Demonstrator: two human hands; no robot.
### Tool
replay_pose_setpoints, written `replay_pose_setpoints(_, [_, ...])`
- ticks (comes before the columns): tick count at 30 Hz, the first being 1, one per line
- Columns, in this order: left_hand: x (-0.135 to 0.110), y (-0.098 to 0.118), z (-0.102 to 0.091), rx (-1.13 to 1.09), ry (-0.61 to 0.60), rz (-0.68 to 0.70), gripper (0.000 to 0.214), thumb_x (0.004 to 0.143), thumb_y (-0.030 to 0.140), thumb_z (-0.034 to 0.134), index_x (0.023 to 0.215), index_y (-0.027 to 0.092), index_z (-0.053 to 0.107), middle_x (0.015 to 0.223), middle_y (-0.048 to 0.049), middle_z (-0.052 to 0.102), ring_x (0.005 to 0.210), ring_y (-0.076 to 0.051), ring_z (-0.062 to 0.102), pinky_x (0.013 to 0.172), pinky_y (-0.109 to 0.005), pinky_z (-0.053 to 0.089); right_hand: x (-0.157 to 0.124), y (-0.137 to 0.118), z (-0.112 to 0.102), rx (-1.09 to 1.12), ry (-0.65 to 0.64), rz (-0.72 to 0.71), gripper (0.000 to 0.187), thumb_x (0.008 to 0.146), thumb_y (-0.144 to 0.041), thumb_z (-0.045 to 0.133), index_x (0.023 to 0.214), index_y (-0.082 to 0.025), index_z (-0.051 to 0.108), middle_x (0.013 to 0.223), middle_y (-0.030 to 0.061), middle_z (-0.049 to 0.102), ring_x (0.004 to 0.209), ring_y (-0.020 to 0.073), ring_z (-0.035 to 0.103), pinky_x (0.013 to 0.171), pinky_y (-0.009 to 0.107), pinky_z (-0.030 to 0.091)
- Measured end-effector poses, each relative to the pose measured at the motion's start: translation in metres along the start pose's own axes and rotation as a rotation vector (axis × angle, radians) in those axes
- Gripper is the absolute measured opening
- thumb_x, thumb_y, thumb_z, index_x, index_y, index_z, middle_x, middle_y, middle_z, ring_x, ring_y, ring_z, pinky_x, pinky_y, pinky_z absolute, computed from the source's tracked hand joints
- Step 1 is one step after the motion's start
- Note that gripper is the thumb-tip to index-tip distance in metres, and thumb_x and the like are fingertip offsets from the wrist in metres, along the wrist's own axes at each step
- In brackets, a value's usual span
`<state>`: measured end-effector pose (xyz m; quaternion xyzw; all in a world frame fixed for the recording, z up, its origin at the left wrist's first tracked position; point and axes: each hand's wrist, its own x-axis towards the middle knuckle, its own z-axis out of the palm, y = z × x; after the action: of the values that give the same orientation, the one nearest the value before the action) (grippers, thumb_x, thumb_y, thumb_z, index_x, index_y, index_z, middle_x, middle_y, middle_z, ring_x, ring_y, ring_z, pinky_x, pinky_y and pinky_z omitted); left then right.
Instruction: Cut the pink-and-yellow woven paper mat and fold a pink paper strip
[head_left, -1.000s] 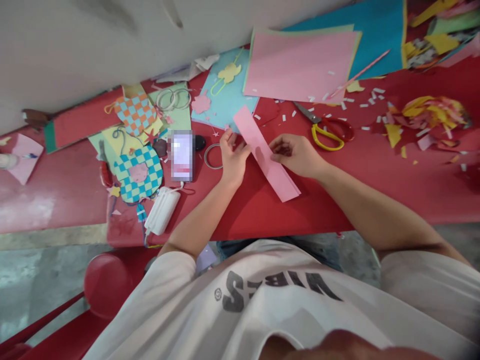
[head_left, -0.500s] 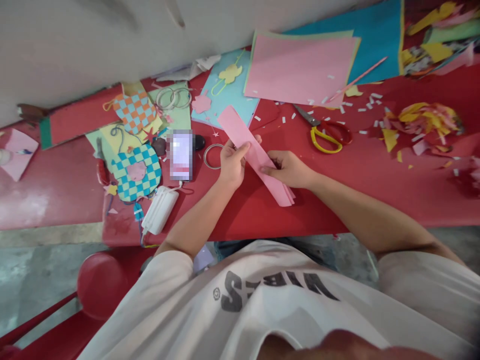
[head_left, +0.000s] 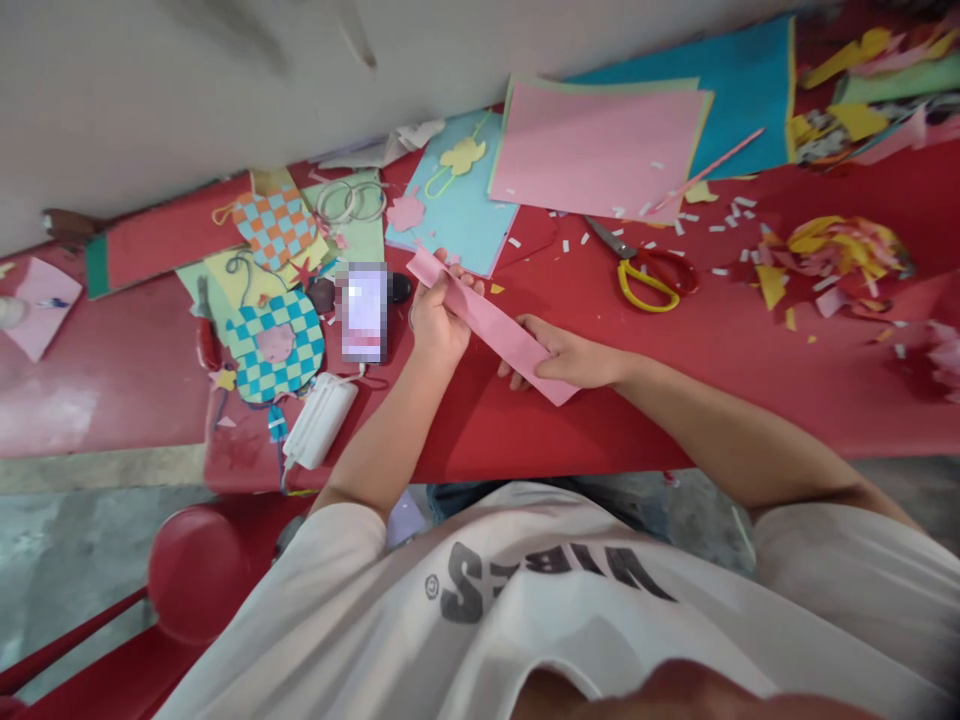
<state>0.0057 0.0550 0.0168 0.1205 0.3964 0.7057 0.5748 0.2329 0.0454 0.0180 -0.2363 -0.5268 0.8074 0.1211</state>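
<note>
A long folded strip of pink paper slants between my two hands, above the red table. My left hand grips its upper left end, with the fingers closed around the paper. Near the lower right end, my right hand pinches it, thumb on top and fingers beneath. Up and to the right of my hands lie scissors with one yellow and one red handle. A blurred phone lies left of my left hand.
Pink sheets lie at the back over a blue sheet. White and yellow scraps are strewn to the right. On the left are checkered paper pieces, a white power bank and metal rings. A red chair stands below.
My left hand has moved left and its fingers now wrap over the strip. The strip's upper end has shifted down and left. My right hand has slid toward the lower end.
</note>
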Motion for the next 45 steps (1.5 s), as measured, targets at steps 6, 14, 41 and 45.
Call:
replay_pose_setpoints(6, [0.006, 0.010, -0.002, -0.151, -0.047, 0.011, 0.039, 0.102, 0.001, 0.052, 0.125, 0.027, 0.069, 0.078, 0.0050, 0.060, 0.066, -0.008, 0.061, 0.079, -0.024, 0.056, 0.000, -0.007, 0.004, -0.084, 0.066, 0.029, 0.063, 0.076, -0.007, 0.065, 0.132, -0.024, 0.043, 0.108, 0.0043, 0.077, 0.071, 0.0161, 0.070, 0.054, 0.026, 0.059])
replay_pose_setpoints(14, [0.018, 0.022, -0.007, -0.210, 0.011, 0.056, 0.037, 0.094, -0.010, 0.044, 0.098, 0.023, 0.061, 0.070, 0.0067, 0.050, 0.058, -0.007, 0.052, 0.068, -0.023, 0.050, 0.001, -0.002, 0.005, -0.344, 0.226, 0.039, 0.045, 0.079, -0.008, 0.060, 0.120, -0.024, 0.055, 0.088, -0.0004, 0.069, 0.068, 0.0153, 0.059, 0.058, 0.026, 0.049])
replay_pose_setpoints(41, [-0.044, -0.042, 0.011, 0.083, -0.270, -0.096, 0.029, 0.086, 0.023, 0.083, 0.109, 0.026, 0.065, 0.090, 0.0005, 0.069, 0.096, -0.020, 0.075, 0.102, -0.042, 0.059, 0.004, 0.012, 0.004, -0.481, 0.402, -0.115, 0.016, 0.108, -0.029, 0.051, 0.093, -0.023, 0.053, 0.079, 0.0006, 0.062, 0.066, 0.0166, 0.053, 0.065, 0.032, 0.043])
replay_pose_setpoints(45, [-0.020, -0.008, 0.004, -0.058, -0.151, 0.004, 0.011, 0.099, 0.016, 0.066, 0.094, 0.024, 0.060, 0.078, 0.0032, 0.056, 0.072, -0.011, 0.062, 0.086, -0.031, 0.058, -0.001, 0.008, 0.010, -0.679, 0.411, -0.108, 0.014, 0.109, -0.032, 0.053, 0.101, -0.022, 0.057, 0.086, 0.0038, 0.066, 0.074, 0.0201, 0.060, 0.070, 0.034, 0.042])
